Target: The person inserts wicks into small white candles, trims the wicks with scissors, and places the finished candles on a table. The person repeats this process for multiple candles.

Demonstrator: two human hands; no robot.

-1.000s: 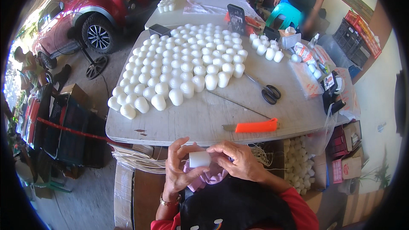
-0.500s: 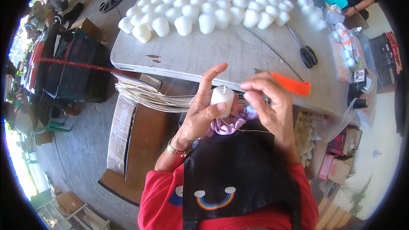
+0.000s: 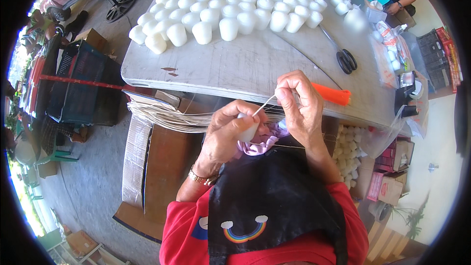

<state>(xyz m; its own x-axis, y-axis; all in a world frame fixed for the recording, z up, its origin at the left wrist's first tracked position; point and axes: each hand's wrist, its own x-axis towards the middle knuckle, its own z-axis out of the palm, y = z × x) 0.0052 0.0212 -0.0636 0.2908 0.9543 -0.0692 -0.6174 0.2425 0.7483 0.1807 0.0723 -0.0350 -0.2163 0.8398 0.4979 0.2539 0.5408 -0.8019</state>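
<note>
My left hand (image 3: 222,131) is closed around a small white candle (image 3: 249,131), partly hidden behind the fingers. A pale wick (image 3: 265,104) rises from the candle's end, stretched taut up to my right hand (image 3: 300,110). Thumb and fingertips of that hand pinch the wick. The loose lower length of the wick trails below the candle toward my right wrist. Beneath the candle lies a crumpled lilac cloth (image 3: 259,146) on my lap. Next to my left hand, a bundle of long pale wicks (image 3: 167,118) rests across an open cardboard box (image 3: 169,167).
Rows of white candles (image 3: 228,28) crowd the table's (image 3: 196,64) far part. Scissors (image 3: 347,61), a thin dark rod (image 3: 314,61) and an orange object (image 3: 332,94) lie nearer. More candles (image 3: 347,152) fill a space below right. Another person's hand (image 3: 394,8) works at the far right.
My right hand has moved in and now pinches the wick, pulling it up to the right. My left hand has turned the candle and wrapped more closely round it.
</note>
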